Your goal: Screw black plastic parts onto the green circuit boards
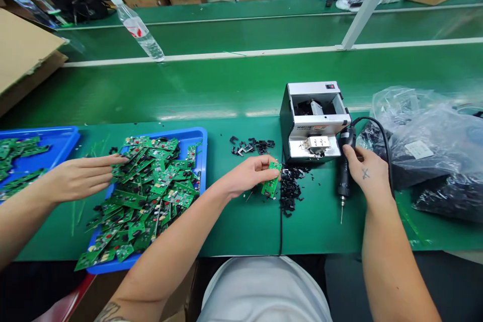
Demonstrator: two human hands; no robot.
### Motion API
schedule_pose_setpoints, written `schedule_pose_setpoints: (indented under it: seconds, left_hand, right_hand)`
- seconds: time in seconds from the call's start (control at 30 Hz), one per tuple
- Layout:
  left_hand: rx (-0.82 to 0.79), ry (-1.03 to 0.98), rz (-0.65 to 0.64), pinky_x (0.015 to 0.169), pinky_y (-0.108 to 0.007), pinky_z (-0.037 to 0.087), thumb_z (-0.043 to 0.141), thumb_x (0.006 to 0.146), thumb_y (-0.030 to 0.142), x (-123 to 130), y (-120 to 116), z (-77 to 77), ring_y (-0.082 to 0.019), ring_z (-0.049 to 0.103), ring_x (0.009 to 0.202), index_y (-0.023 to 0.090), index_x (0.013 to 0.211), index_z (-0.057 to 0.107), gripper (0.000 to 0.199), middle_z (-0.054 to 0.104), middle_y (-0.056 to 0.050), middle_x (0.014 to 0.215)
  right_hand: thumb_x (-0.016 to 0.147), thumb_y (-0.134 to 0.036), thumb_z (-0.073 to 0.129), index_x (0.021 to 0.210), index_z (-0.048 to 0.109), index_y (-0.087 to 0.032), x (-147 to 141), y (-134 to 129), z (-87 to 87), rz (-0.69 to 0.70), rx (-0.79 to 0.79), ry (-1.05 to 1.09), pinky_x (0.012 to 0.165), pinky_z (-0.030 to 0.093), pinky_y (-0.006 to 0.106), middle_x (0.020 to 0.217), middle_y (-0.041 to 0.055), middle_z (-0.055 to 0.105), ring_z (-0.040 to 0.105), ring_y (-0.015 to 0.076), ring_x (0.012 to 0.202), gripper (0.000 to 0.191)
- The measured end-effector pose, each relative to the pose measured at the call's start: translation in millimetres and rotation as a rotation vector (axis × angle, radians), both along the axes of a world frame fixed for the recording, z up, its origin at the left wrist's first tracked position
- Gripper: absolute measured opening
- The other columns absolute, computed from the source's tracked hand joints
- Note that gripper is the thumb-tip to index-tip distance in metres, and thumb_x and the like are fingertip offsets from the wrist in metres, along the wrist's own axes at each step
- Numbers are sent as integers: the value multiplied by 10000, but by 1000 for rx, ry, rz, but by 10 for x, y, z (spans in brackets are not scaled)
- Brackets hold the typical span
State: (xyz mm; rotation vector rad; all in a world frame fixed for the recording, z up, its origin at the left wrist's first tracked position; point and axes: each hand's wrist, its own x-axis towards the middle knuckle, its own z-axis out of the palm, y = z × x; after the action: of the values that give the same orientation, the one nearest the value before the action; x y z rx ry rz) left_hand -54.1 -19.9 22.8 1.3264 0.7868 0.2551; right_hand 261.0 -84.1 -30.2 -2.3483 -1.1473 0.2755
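My left hand (245, 175) is shut on a small green circuit board (271, 181), pinching its upper end. My right hand (364, 166) grips a black electric screwdriver (344, 173) with its metal bit pointing down, just above the green bench top (241, 231). Between my hands lies a heap of small black plastic parts (290, 188). A co-worker's hand (85, 177) reaches in from the left and touches the edge of a pile of green circuit boards (151, 191). That pile fills a blue tray (199, 156).
A silver and black screw feeder (313, 121) stands beyond my right hand, with the screwdriver's cord looping past it. Black parts are scattered by it. A second blue tray (49, 148) holds boards at left. Plastic bags (422, 151) lie at right; a water bottle (139, 25) lies beyond.
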Motion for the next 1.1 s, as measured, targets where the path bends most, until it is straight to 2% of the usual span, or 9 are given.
schedule_pose_setpoints:
  seconds: [0.13, 0.2, 0.27, 0.4, 0.5, 0.67, 0.8, 0.97, 1.1]
  left_hand:
    - [-12, -26, -63, 716, -254, 404, 544, 862, 396, 12, -57, -23, -132, 576, 805, 157, 946, 530, 253, 685, -75, 887]
    - [2, -20, -68, 695, -249, 400, 527, 874, 395, 15, -76, -34, -121, 563, 747, 164, 962, 521, 248, 674, -53, 820]
    - [14, -28, -75, 683, -242, 401, 513, 882, 392, 25, -91, -40, -111, 551, 709, 167, 957, 513, 238, 647, -32, 770]
    - [7, -48, -82, 649, -231, 409, 501, 885, 397, 57, -116, -40, -96, 527, 644, 173, 962, 494, 237, 586, 1, 720]
    - [-3, -60, -102, 644, -228, 417, 490, 890, 392, 70, -132, -44, -84, 506, 610, 177, 983, 484, 235, 555, 18, 698]
    - [-23, -33, -126, 663, -236, 452, 474, 895, 410, 58, -148, -76, -73, 490, 600, 182, 985, 485, 245, 505, 31, 695]
    - [-15, 8, -173, 625, -237, 461, 453, 897, 447, 49, -158, -103, -79, 478, 594, 189, 1052, 490, 303, 479, 32, 685]
    - [24, 77, -210, 557, -208, 425, 463, 887, 470, 61, -191, -112, -79, 473, 611, 205, 1141, 464, 367, 506, 12, 772]
    - [6, 64, -210, 539, -204, 403, 423, 913, 428, 81, -219, -107, -73, 474, 608, 197, 1156, 405, 336, 559, -8, 842]
  right_hand:
    - [821, -541, 504, 1160, 609, -148, -247, -238, 131, 7, 75, -178, 758, 427, 449, 1027, 175, 594, 578, 298, 862, 529]
    - [863, -485, 469, 1147, 596, -171, -455, -439, 187, 60, 134, -222, 767, 428, 413, 1035, 150, 591, 577, 270, 869, 442]
    - [882, -438, 476, 1004, 617, -196, -697, -655, 197, 191, 157, -211, 736, 443, 344, 891, 83, 617, 583, 206, 781, 306]
    - [861, -418, 549, 919, 620, -229, -1115, -944, 70, 481, 111, -171, 573, 433, 255, 785, 12, 629, 575, 127, 625, 210]
    - [866, -415, 550, 965, 611, -211, -1256, -958, -58, 535, 86, -201, 541, 413, 251, 826, 29, 640, 594, 136, 658, 235]
    - [890, -381, 523, 924, 619, -202, -1246, -798, -138, 573, 76, -275, 557, 387, 252, 839, 37, 635, 600, 134, 678, 206]
    - [916, -325, 487, 886, 628, -210, -1135, -722, -96, 699, 53, -310, 585, 391, 237, 812, 27, 613, 590, 114, 694, 185]
    - [924, -260, 462, 938, 628, -213, -901, -772, -18, 815, 30, -360, 545, 384, 231, 866, 39, 613, 579, 121, 753, 173]
    - [917, -205, 460, 977, 620, -209, -798, -825, 3, 849, 41, -365, 620, 437, 235, 950, 49, 627, 585, 137, 855, 171]
